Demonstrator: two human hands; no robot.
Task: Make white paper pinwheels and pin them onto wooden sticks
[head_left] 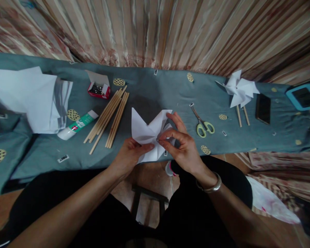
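A white paper pinwheel (142, 131), partly folded, is held over the near edge of the cloth-covered table. My left hand (131, 151) is closed on its lower left side, thumb on top and fingers partly hidden beneath. Thumb and forefinger of my right hand (182, 144) pinch a tiny shiny pin (157, 140) at the pinwheel's centre; its exact shape is too small to make out. The other right fingers curve over the paper's right side. Left of the pinwheel lie several wooden sticks (105, 117), and green-handled scissors (203, 124) rest to the right.
An open red box (107, 92) of small metal pieces stands behind the sticks. A glue tube (79, 124) lies beside stacked white paper (38, 100). Finished pinwheels (237, 88) on sticks, a phone (262, 108) and a blue-framed device (303, 97) are at right. Curtains (150, 31) hang behind.
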